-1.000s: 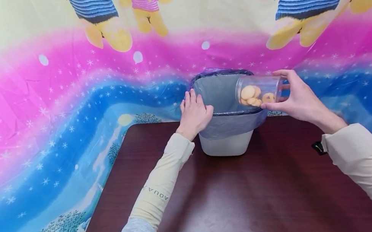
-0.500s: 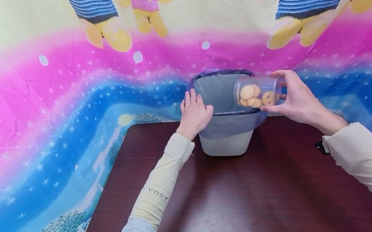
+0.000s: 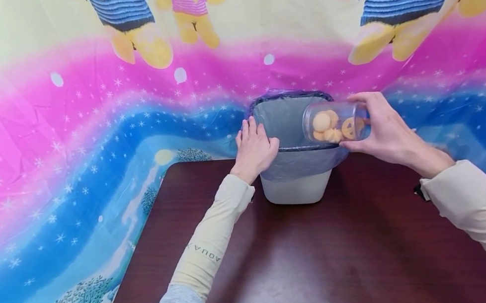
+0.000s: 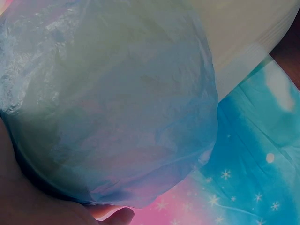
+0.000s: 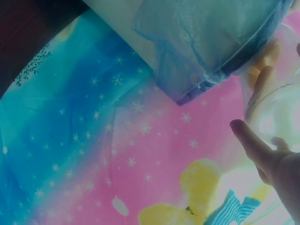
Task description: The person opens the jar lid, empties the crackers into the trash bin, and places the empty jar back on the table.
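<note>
A white trash bin stands near the table's far edge, with a translucent bluish-purple bag folded over its rim. My left hand rests on the bin's left rim with its fingers stretched out; the left wrist view shows only part of it, beside the bag. My right hand grips a clear plastic jar near its base. The jar lies on its side, mouth end leftward, over the right part of the bin's opening. Several round cookies lie inside it. In the right wrist view the jar is partly cut off.
The dark reddish-brown table extends in front of the bin. Behind it hangs a colourful printed cloth, running close to the table's far and left edges.
My right hand has brought the jar slightly left, farther over the bin's opening, and turned it a little. The cookies inside have shifted slightly. My left hand has stayed in place.
</note>
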Demonstrator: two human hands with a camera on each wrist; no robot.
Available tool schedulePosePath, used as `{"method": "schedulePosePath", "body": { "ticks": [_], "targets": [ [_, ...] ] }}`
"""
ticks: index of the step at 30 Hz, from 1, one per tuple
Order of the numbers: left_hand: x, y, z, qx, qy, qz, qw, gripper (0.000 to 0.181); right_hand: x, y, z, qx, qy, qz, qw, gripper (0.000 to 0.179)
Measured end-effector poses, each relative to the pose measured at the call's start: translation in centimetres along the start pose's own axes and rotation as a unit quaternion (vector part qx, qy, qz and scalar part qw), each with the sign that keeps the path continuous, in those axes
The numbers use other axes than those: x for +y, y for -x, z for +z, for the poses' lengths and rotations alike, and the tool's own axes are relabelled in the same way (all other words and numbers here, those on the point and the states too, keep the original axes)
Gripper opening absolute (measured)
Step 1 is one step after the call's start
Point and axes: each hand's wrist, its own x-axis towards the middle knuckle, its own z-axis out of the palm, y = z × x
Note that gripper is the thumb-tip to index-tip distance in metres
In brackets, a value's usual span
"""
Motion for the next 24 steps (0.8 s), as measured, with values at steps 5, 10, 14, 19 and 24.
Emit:
{"method": "schedulePosePath", "body": {
  "ticks": [5, 10, 14, 19, 24],
  "targets": [
    [-0.01, -0.02, 0.13, 0.000, -0.004, -0.001, 1.0000, 0.064, 0.02, 0.02, 0.28, 0.013, 0.013, -0.033, 0.9993, 0.087],
    [-0.02, -0.03, 0.16, 0.003, -0.006, 0.000, 1.0000, 0.063, 0.14, -0.02, 0.30, 0.022, 0.024, -0.059, 0.9977, 0.086],
    [0.00, -0.03, 0.13, 0.002, -0.008, 0.000, 1.0000, 0.063, 0.18, -0.16, 0.19, 0.024, 0.035, -0.079, 0.9960, 0.085],
    [0.04, -0.05, 0.10, 0.001, -0.004, -0.002, 1.0000, 0.064, 0.16, -0.18, 0.15, 0.024, 0.050, -0.096, 0.9938, 0.088],
    [0.08, -0.07, 0.09, 0.002, -0.005, -0.003, 1.0000, 0.064, 0.13, -0.19, 0.11, 0.025, 0.054, -0.108, 0.9923, 0.088]
  ]
}}
